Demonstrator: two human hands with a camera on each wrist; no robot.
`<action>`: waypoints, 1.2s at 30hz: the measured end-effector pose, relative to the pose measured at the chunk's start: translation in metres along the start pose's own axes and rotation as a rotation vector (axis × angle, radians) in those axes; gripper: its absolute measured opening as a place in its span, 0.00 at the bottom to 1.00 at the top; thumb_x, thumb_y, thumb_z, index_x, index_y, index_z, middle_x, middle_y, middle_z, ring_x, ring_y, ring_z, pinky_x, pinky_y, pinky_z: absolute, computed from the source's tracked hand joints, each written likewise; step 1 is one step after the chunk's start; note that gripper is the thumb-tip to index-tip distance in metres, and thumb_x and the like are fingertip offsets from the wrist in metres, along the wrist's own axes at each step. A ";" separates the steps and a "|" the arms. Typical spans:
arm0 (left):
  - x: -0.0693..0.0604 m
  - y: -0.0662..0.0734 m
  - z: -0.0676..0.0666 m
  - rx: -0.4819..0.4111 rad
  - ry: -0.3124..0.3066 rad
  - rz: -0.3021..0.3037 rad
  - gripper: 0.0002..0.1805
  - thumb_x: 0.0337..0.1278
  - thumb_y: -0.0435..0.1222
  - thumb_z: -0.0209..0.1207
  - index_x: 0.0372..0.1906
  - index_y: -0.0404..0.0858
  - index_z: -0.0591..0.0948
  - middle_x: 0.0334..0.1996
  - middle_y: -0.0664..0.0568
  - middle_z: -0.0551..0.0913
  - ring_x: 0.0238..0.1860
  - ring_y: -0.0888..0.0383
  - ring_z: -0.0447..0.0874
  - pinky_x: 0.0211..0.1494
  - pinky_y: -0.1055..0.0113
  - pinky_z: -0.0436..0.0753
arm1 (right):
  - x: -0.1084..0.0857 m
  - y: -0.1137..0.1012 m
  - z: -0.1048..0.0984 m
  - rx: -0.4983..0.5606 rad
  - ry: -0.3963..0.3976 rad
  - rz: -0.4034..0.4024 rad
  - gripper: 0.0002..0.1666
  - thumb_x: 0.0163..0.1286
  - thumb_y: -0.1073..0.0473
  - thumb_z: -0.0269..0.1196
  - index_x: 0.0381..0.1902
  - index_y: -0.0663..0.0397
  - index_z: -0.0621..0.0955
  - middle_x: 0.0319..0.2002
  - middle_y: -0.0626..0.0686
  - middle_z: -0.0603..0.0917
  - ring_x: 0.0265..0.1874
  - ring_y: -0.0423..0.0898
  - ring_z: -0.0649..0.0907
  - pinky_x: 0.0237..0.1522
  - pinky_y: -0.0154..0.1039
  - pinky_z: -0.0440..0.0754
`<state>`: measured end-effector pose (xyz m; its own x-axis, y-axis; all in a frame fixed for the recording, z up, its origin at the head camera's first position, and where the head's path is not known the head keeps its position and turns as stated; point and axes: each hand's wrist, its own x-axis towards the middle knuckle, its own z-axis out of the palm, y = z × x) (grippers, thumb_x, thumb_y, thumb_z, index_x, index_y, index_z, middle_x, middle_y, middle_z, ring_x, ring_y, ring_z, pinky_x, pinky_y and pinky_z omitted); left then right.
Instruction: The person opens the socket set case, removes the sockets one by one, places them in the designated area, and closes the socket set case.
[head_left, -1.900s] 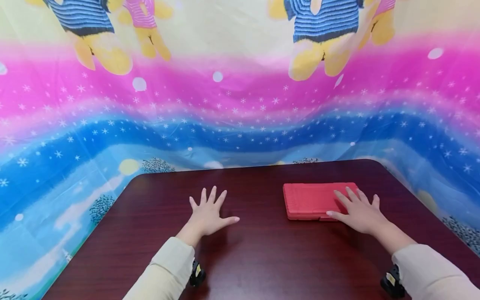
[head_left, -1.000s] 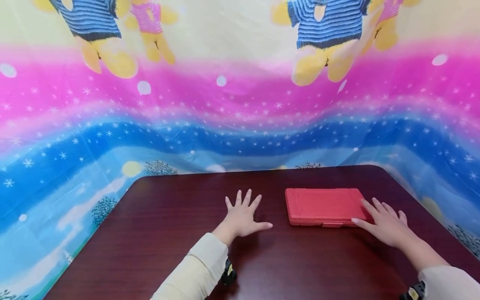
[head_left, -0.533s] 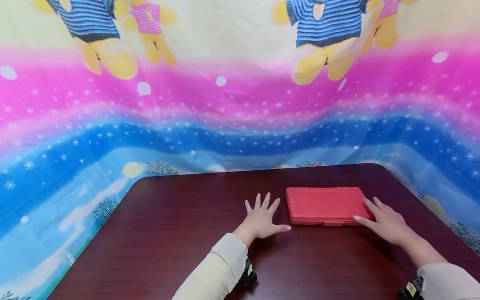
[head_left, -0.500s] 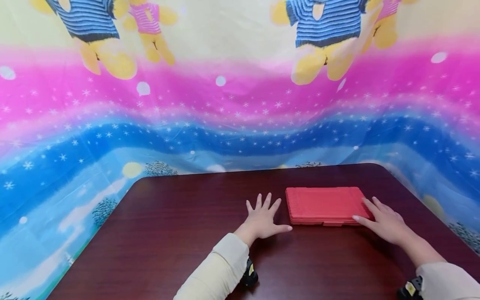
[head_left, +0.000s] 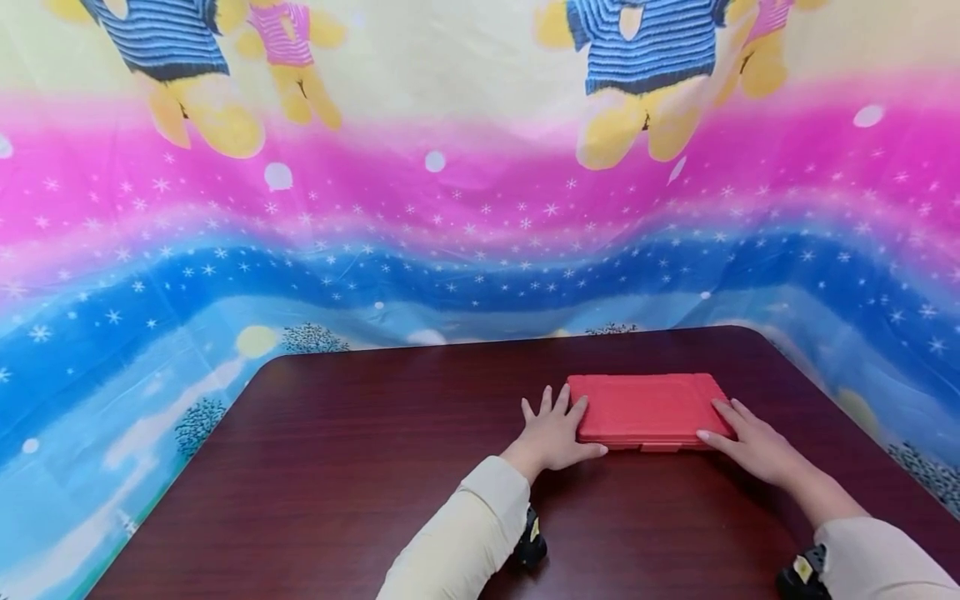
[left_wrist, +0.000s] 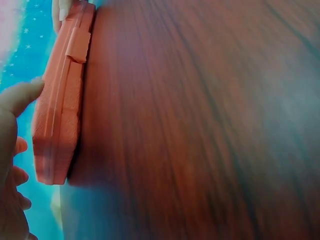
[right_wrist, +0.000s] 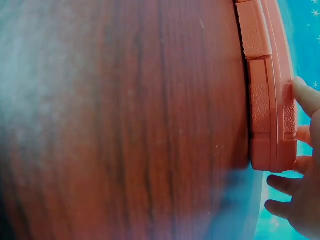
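A flat red case [head_left: 648,407] lies closed on the dark wooden table, its latch facing the person. At its left end is the left hand [head_left: 553,437], fingers spread, with thumb and fingertips at the case's edge. The right hand [head_left: 757,446] rests its thumb and fingers at the right end. In the left wrist view the left hand [left_wrist: 12,160] has its thumb by the upper edge of the case [left_wrist: 60,110]. In the right wrist view the thumb of the right hand [right_wrist: 305,185] touches the rim of the case [right_wrist: 272,100].
The dark wooden table [head_left: 337,467] has rounded far corners. A patterned cloth [head_left: 480,208] with pink and blue bands hangs behind and around it. A black wrist device [head_left: 531,542] is on the left wrist, and another [head_left: 802,575] on the right.
The left hand has moved right across the table, up to the left end of the case. The right hand has shifted slightly while staying at the right end.
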<state>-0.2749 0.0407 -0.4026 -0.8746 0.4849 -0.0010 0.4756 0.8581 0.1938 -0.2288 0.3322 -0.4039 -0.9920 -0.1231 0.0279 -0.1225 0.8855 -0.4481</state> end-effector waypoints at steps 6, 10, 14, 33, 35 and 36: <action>0.010 0.006 0.005 0.031 -0.021 0.007 0.40 0.48 0.63 0.44 0.66 0.53 0.50 0.66 0.53 0.44 0.65 0.49 0.38 0.59 0.43 0.45 | -0.001 0.001 -0.001 0.004 0.003 0.003 0.48 0.60 0.36 0.48 0.63 0.68 0.50 0.59 0.76 0.47 0.52 0.74 0.54 0.45 0.69 0.52; 0.013 0.008 0.006 0.024 -0.024 0.041 0.39 0.50 0.60 0.44 0.66 0.51 0.51 0.66 0.52 0.45 0.65 0.51 0.40 0.60 0.47 0.48 | -0.001 -0.001 -0.002 0.013 0.008 -0.003 0.48 0.60 0.37 0.49 0.62 0.71 0.51 0.58 0.76 0.48 0.52 0.74 0.54 0.45 0.69 0.53; 0.014 0.007 0.006 -0.021 -0.022 0.068 0.38 0.52 0.58 0.45 0.66 0.49 0.51 0.66 0.51 0.44 0.65 0.55 0.41 0.61 0.54 0.53 | 0.001 -0.004 -0.002 0.018 0.024 -0.007 0.48 0.59 0.38 0.50 0.60 0.74 0.53 0.57 0.77 0.49 0.51 0.74 0.55 0.45 0.68 0.54; 0.004 -0.014 0.001 -0.104 -0.003 0.056 0.40 0.48 0.57 0.51 0.66 0.49 0.53 0.66 0.52 0.46 0.65 0.57 0.43 0.60 0.58 0.59 | 0.009 -0.025 0.011 0.015 0.088 0.001 0.46 0.57 0.41 0.55 0.58 0.75 0.58 0.56 0.78 0.53 0.51 0.73 0.58 0.47 0.65 0.57; 0.002 -0.017 0.001 -0.108 0.001 0.056 0.40 0.47 0.57 0.52 0.66 0.49 0.53 0.66 0.52 0.46 0.65 0.57 0.43 0.60 0.58 0.58 | 0.009 -0.027 0.013 0.022 0.099 0.006 0.46 0.57 0.40 0.55 0.58 0.74 0.59 0.56 0.77 0.53 0.51 0.73 0.58 0.47 0.65 0.57; 0.001 -0.018 0.001 -0.113 0.001 0.054 0.40 0.47 0.57 0.52 0.66 0.49 0.53 0.66 0.52 0.46 0.65 0.57 0.43 0.60 0.58 0.58 | 0.009 -0.028 0.014 0.029 0.104 0.010 0.47 0.56 0.40 0.55 0.58 0.74 0.59 0.56 0.77 0.54 0.51 0.73 0.58 0.47 0.65 0.57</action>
<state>-0.2843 0.0263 -0.4072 -0.8480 0.5299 0.0136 0.5086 0.8061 0.3025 -0.2338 0.3002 -0.4033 -0.9911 -0.0662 0.1156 -0.1137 0.8731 -0.4741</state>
